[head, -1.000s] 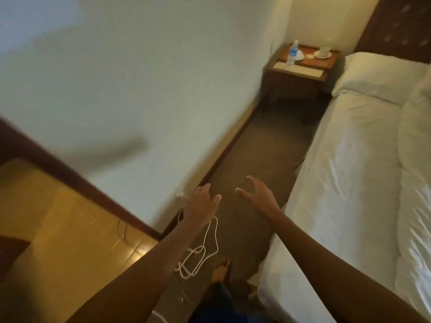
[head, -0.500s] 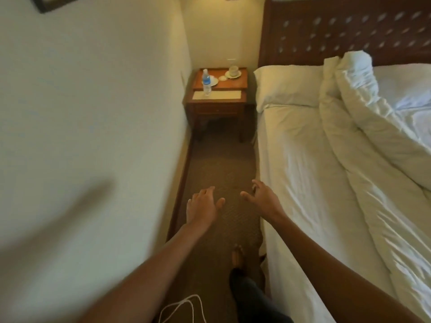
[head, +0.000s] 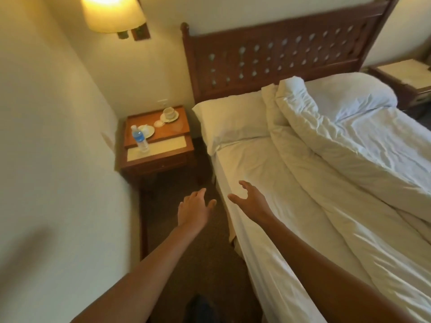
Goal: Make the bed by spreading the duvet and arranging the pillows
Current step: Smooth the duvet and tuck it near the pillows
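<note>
The bed [head: 268, 229] with a white sheet fills the right side. A crumpled white duvet [head: 338, 145] lies bunched along the bed's middle and far side, folded back on itself. One white pillow [head: 231, 117] lies flat at the near head end, and a second pillow [head: 352, 94] lies beyond the duvet. My left hand [head: 193, 208] is stretched out over the carpet beside the bed, fingers apart, holding nothing. My right hand [head: 250, 200] hovers over the near edge of the sheet, open and empty.
A dark wooden headboard [head: 275, 57] stands at the back. A nightstand [head: 156, 143] in the corner carries a water bottle [head: 140, 138], a cup on a saucer [head: 169, 113] and plates. A lit wall lamp [head: 112, 12] hangs above. The wall at left leaves a narrow carpeted aisle [head: 193, 257].
My view has swung from the wall and floor up toward the head of the bed. I have stepped forward along the aisle; both hands stay open and outstretched.
</note>
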The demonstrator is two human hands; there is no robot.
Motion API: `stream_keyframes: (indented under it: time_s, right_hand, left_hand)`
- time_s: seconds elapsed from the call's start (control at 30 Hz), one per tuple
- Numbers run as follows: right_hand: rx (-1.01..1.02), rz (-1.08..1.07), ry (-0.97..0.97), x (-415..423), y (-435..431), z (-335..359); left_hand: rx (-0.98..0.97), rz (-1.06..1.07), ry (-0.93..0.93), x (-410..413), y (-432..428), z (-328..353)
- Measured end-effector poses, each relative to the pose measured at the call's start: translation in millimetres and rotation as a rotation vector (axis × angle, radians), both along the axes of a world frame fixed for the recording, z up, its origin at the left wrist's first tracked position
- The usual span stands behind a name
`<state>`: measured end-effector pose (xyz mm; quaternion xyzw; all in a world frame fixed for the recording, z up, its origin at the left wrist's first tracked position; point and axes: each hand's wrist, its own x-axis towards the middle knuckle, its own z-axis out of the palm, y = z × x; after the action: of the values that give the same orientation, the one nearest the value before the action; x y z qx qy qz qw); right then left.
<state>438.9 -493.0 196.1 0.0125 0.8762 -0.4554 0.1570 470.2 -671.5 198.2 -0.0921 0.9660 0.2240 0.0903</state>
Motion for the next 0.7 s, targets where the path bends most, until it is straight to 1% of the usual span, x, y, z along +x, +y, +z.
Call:
stream_keyframes:
  time_s: [0.23, 0.37, 0.47, 0.53, 0.7]
  right_hand:
    - [0.018, -0.231, -0.035, -150, -23, -19]
    - [-0.033, -0.395, -0.063, -226, -32, -14]
    - [-0.011, -0.478, -0.070, -271, -29, -13]
    - [-0.015, -0.552, -0.080, -309, -21, -18]
    - [-0.073, -0.717, -0.099, -395, 10, -42]
  left_hand:
    - [0.038, -0.198, 0.014, -194, -27, -16]
    - [0.032, -0.332, -0.004, -301, -30, -16]
    - [-0.005, -0.408, -0.023, -367, -18, -12]
    - [-0.020, -0.495, -0.021, -418, -3, -15]
    - [-0.037, -0.645, -0.045, -526, 43, -32]
